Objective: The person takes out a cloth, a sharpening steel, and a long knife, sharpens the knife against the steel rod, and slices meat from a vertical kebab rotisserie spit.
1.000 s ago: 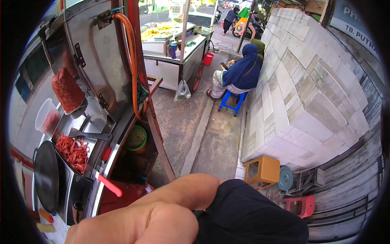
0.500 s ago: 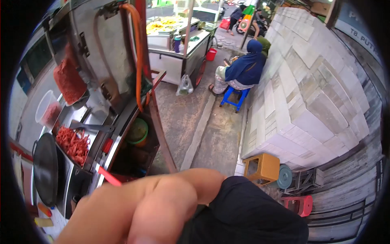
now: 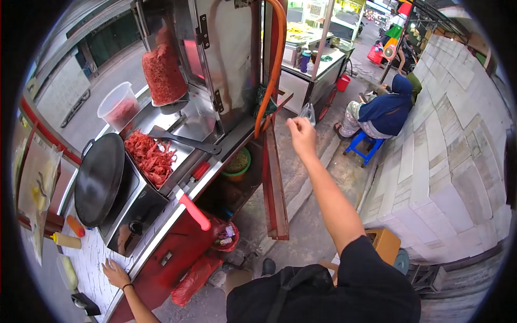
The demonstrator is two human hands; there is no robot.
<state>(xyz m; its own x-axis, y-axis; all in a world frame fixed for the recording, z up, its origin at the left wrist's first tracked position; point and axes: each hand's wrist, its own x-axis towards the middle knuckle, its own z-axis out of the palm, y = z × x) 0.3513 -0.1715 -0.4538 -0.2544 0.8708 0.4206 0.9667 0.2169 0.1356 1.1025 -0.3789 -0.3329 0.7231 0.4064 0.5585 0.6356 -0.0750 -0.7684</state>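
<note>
My left hand point(image 3: 114, 273) rests on the white marble-patterned counter point(image 3: 99, 247), fingers spread, below the black stove box. My right hand point(image 3: 301, 137) is raised out over the pavement, its fingers curled closed; anything inside them is hidden. Nearest my left hand are a squeeze bottle with pale sauce point(image 3: 67, 240) and an orange-red bottle point(image 3: 75, 226). A round black griddle pan point(image 3: 98, 180) leans on the stove. Shredded red meat point(image 3: 148, 159) lies in the metal tray beside a dark spatula point(image 3: 186, 141). A knife with a red handle point(image 3: 194, 211) sticks out over the counter's edge.
A meat cone point(image 3: 163, 75) stands on the vertical spit, near a clear tub point(image 3: 119, 107). An orange hose point(image 3: 277, 54) hangs down the cabinet. One person point(image 3: 385, 107) sits on a blue stool point(image 3: 364, 145) by the stacked pale blocks point(image 3: 431, 161). A red bag point(image 3: 196, 280) lies below the counter.
The view has swung left and pulled back. My arms, blurred and crossed close to the camera before, are now apart: left hand down on the counter, right hand stretched forward.
</note>
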